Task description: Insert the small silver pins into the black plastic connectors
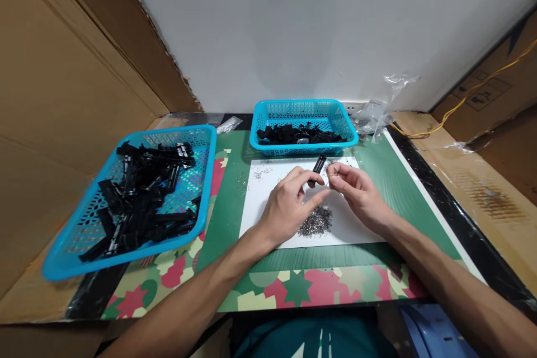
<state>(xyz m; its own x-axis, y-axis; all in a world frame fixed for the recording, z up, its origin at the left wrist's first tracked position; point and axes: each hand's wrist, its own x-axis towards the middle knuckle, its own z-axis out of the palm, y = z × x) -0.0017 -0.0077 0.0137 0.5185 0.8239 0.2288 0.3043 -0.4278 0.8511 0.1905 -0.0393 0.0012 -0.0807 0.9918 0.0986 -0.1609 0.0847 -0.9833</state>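
Observation:
In the head view my left hand (291,201) is closed round a narrow black plastic part (319,164), which sticks up past the fingers, tilted to the right. Close beside it, my right hand (356,187) pinches with thumb and forefinger; whatever is between the fingertips is too small to make out. Below both hands lies a heap of small shiny metal pieces (315,222) on a white sheet (268,218). More tiny pieces are scattered over the sheet's upper left and behind the hands.
A blue basket (205,179) at left holds long black parts (134,196). Another blue basket (304,148) at the back contains smaller black pieces (293,134). Plastic bags (371,114) lie at the back right, near a yellow cable (451,114). Cardboard (71,95) walls the left side.

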